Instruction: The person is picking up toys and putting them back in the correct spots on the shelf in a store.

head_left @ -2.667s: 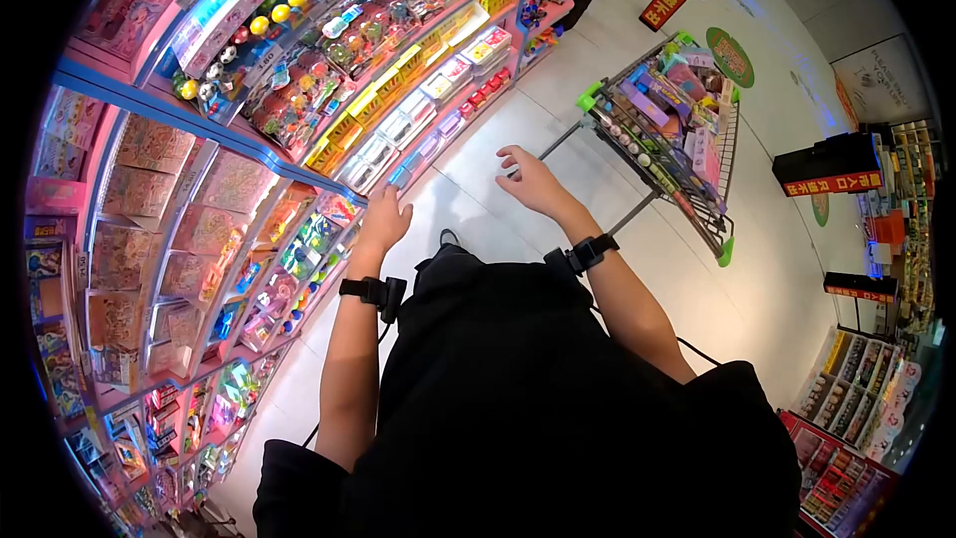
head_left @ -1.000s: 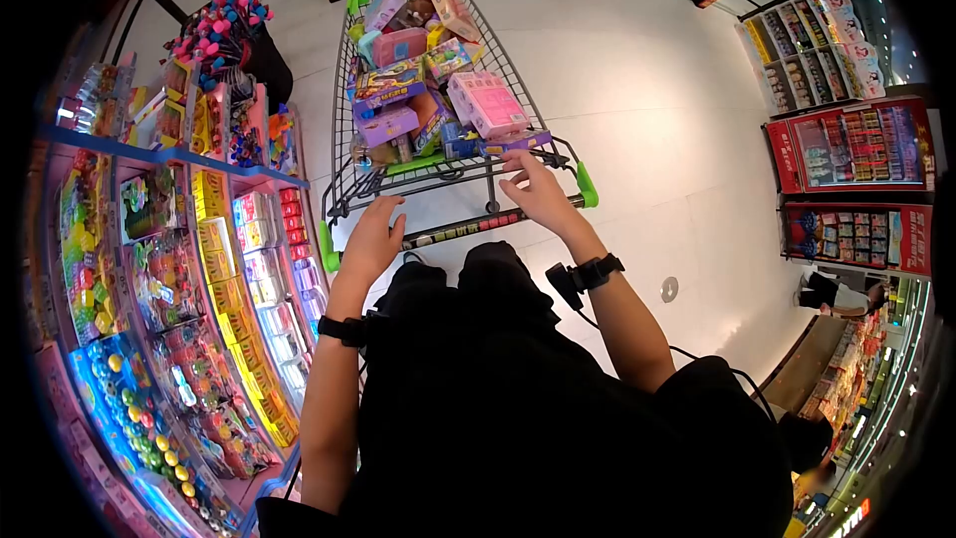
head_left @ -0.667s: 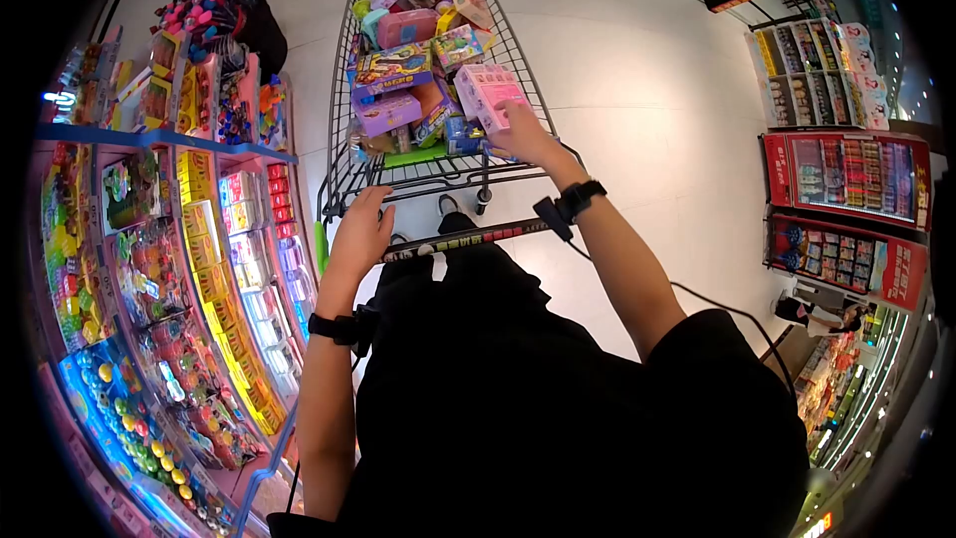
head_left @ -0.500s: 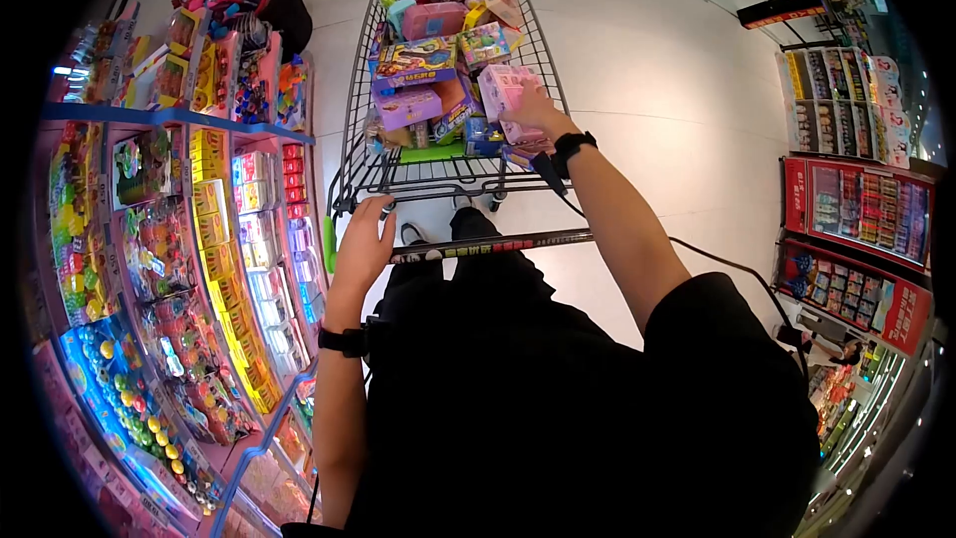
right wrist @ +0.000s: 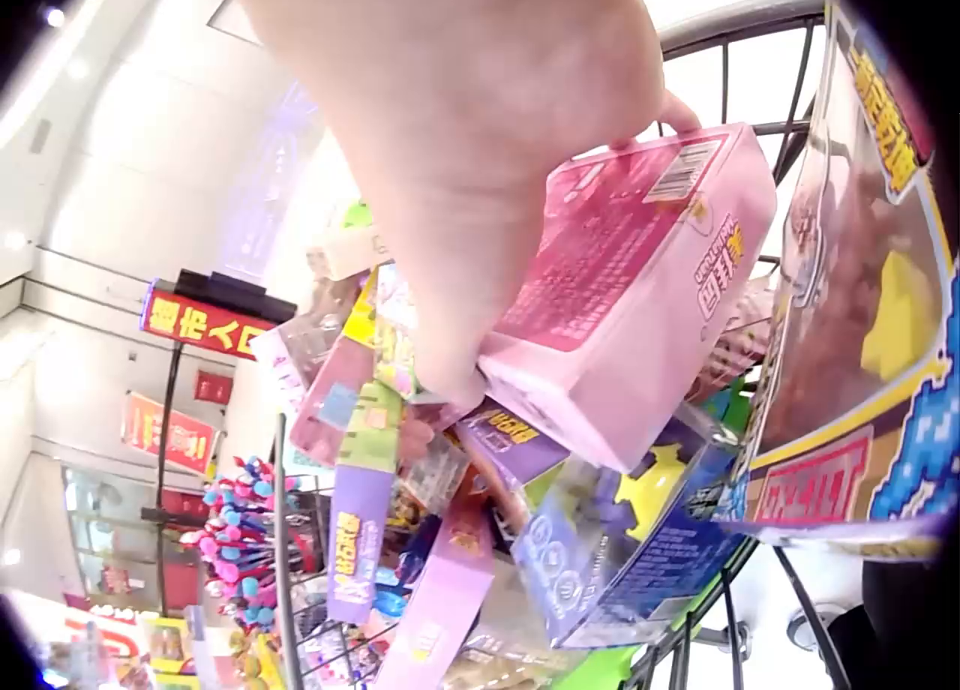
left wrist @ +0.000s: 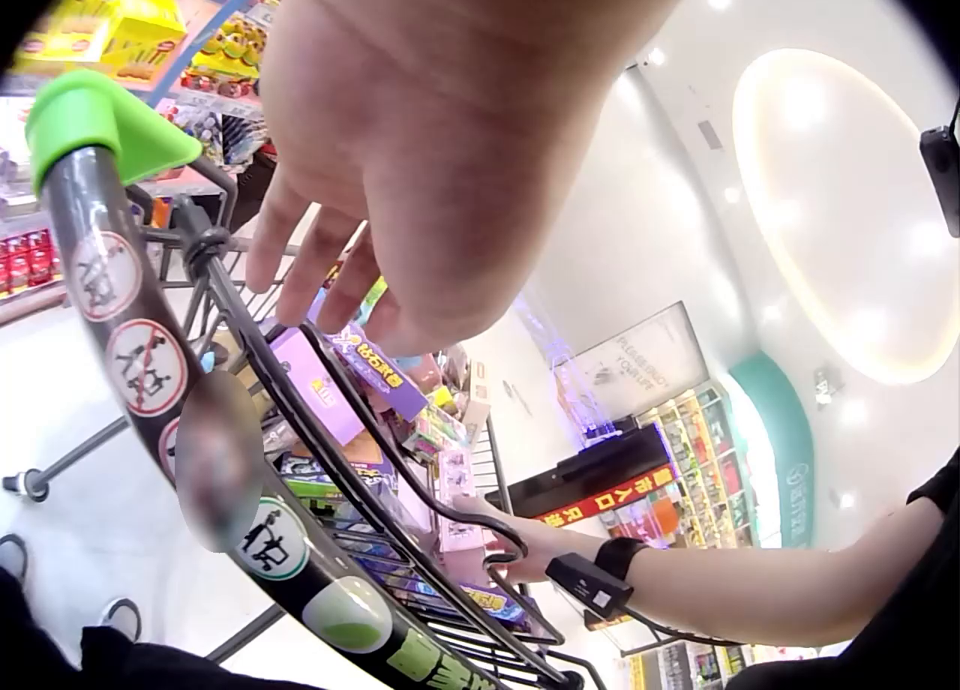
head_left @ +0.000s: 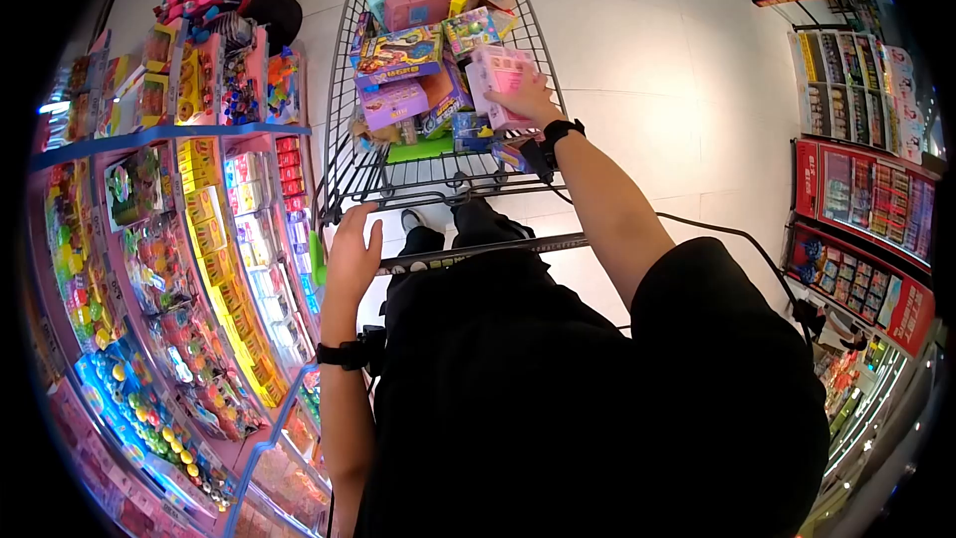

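A wire shopping cart with green corners stands in front of me, loaded with boxed toys. My right hand reaches in over its right side and holds a pink toy box, thumb at one side and fingers round the far side. Against the box lie a blue box with a yellow shape and several purple boxes. My left hand hovers by the left end of the cart's handle, fingers extended and nothing in them.
Lit shelves of packaged sweets and toys run close along the left. A dark bin of pink and blue bobbles stands beyond them. Red display stands are at the right. White floor lies right of the cart.
The cart, off to the right at first, is now straight in front of me. My right hand has gone from over the handle to the pink box, which now sits more tilted.
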{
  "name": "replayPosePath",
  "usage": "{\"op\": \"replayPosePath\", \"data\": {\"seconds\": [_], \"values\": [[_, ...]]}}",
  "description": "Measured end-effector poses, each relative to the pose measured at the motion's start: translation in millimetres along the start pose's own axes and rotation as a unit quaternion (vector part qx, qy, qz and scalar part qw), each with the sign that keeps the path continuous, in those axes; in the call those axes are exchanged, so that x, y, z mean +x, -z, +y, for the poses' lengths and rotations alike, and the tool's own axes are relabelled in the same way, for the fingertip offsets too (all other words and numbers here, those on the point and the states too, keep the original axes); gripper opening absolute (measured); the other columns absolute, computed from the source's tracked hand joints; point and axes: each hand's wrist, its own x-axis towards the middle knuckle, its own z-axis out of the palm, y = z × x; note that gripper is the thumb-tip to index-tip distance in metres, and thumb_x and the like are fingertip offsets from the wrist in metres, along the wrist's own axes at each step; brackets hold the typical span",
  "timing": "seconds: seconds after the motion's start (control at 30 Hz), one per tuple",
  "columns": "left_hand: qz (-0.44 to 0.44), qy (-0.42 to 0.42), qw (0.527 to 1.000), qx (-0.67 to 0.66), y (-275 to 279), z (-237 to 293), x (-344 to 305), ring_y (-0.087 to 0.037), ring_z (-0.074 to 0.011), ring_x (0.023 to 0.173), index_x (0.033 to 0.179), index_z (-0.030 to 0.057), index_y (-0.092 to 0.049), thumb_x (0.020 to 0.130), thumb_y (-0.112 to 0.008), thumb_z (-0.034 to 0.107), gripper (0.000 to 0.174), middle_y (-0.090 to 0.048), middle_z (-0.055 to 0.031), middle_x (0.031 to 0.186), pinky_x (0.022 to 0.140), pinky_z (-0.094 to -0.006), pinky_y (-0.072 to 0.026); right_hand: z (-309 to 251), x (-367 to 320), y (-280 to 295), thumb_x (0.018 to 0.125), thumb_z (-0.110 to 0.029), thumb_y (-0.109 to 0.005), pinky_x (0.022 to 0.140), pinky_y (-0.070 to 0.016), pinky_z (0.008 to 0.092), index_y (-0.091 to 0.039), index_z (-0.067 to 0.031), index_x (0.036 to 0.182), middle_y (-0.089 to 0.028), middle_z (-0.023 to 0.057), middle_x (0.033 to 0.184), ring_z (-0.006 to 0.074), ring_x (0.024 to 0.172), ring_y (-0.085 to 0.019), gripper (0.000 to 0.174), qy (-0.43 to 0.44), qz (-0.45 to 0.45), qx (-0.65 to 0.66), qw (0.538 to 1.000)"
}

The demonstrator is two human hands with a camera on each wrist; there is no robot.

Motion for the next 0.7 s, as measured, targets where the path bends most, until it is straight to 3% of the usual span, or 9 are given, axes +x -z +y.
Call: {"op": "replayPosePath", "data": {"seconds": [0.1, 0.17, 0.23, 0.33, 0.43, 0.47, 0.57, 0.6, 0.7], "values": [[-0.008, 0.001, 1.000, 0.011, -3, 7, 11, -0.059, -0.0427, 0.106, 0.117, -0.0017, -0.059, 0.093, -0.058, 0.008, 0.026, -0.062, -0.0225, 0.115, 0.093, -0.0442, -0.0475, -57, -40, 12, 0.064, -0.076, -0.072, 0.116, -0.0223, 0.0572, -0.014, -0.0086, 0.156, -0.019, 0.0344, 0.153, 0.0503, 0.143, -0.021, 0.127, 0.034, 0.010, -0.002, 0.999], [-0.020, 0.002, 1.000, -0.005, -8, 8, 18, -0.060, -0.0420, 0.107, 0.116, -0.0018, -0.060, 0.093, -0.059, 0.008, 0.025, -0.063, -0.0225, 0.114, 0.092, -0.0440, -0.0479, -66, -29, -34, 0.069, -0.078, -0.067, 0.114, -0.0223, 0.0622, -0.012, -0.0071, 0.157, -0.017, 0.0372, 0.153, 0.0572, 0.141, -0.018, 0.126, 0.189, 0.117, 0.006, 0.975], [-0.042, -0.006, 0.999, -0.010, -10, 14, 26, -0.061, -0.0411, 0.106, 0.115, -0.0020, -0.060, 0.092, -0.059, 0.007, 0.024, -0.063, -0.0223, 0.113, 0.092, -0.0434, -0.0482, -93, -37, -52, 0.072, -0.072, -0.070, 0.115, -0.0187, 0.0623, -0.008, -0.0062, 0.157, -0.010, 0.0352, 0.157, 0.0589, 0.142, -0.010, 0.124, 0.175, -0.007, 0.096, 0.980], [-0.046, -0.026, 0.999, 0.010, -13, 15, 35, -0.061, -0.0402, 0.106, 0.115, -0.0024, -0.060, 0.092, -0.060, 0.006, 0.024, -0.064, -0.0217, 0.113, 0.092, -0.0426, -0.0485, -104, -61, -51, 0.076, -0.064, -0.072, 0.110, -0.0320, 0.0590, -0.020, -0.0045, 0.154, -0.026, 0.0333, 0.152, 0.0461, 0.140, -0.033, 0.111, 0.193, 0.049, -0.001, 0.980], [-0.044, -0.028, 0.998, 0.020, -13, 18, 41, -0.061, -0.0396, 0.106, 0.115, -0.0023, -0.060, 0.092, -0.059, 0.007, 0.024, -0.064, -0.0211, 0.112, 0.093, -0.0427, -0.0480, -73, -49, -38, 0.080, -0.050, -0.074, 0.103, -0.0431, 0.0511, -0.029, 0.0011, 0.148, -0.046, 0.0311, 0.139, 0.0386, 0.127, -0.052, 0.097, 0.308, -0.010, 0.315, 0.898], [-0.048, -0.026, 0.998, 0.021, -13, 19, 43, -0.061, -0.0395, 0.106, 0.116, -0.0021, -0.059, 0.093, -0.059, 0.007, 0.025, -0.064, -0.0209, 0.112, 0.093, -0.0428, -0.0478, -65, -64, -25, 0.081, -0.039, -0.076, 0.093, -0.0509, 0.0416, -0.038, 0.0040, 0.142, -0.061, 0.0254, 0.121, 0.0329, 0.113, -0.063, 0.083, 0.175, -0.081, 0.377, 0.906], [-0.067, -0.019, 0.997, 0.033, -19, 18, 46, -0.060, -0.0386, 0.109, 0.117, -0.0012, -0.059, 0.093, -0.059, 0.010, 0.026, -0.063, -0.0197, 0.115, 0.095, -0.0432, -0.0462, -30, -63, -21, 0.079, -0.038, -0.077, 0.091, -0.0512, 0.0399, -0.045, 0.0044, 0.138, -0.065, 0.0244, 0.114, 0.0322, 0.113, -0.063, 0.079, 0.186, -0.068, 0.181, 0.963], [-0.071, -0.021, 0.997, 0.036, -21, 16, 47, -0.060, -0.0385, 0.110, 0.117, -0.0010, -0.059, 0.094, -0.059, 0.011, 0.027, -0.063, -0.0194, 0.116, 0.096, -0.0432, -0.0459, -24, -61, -20, 0.079, -0.036, -0.076, 0.090, -0.0510, 0.0389, -0.049, 0.0033, 0.134, -0.064, 0.0255, 0.118, 0.0323, 0.111, -0.064, 0.072, 0.188, -0.088, 0.136, 0.969], [-0.083, -0.011, 0.995, 0.047, -24, 19, 47, -0.059, -0.0381, 0.111, 0.118, -0.0003, -0.058, 0.094, -0.059, 0.013, 0.027, -0.062, -0.0188, 0.116, 0.097, -0.0435, -0.0446, -10, -59, -17, 0.078, -0.033, -0.076, 0.092, -0.0502, 0.0411, -0.053, 0.0012, 0.128, -0.062, 0.0288, 0.119, 0.0375, 0.112, -0.062, 0.065, 0.132, -0.096, 0.152, 0.975]]}}
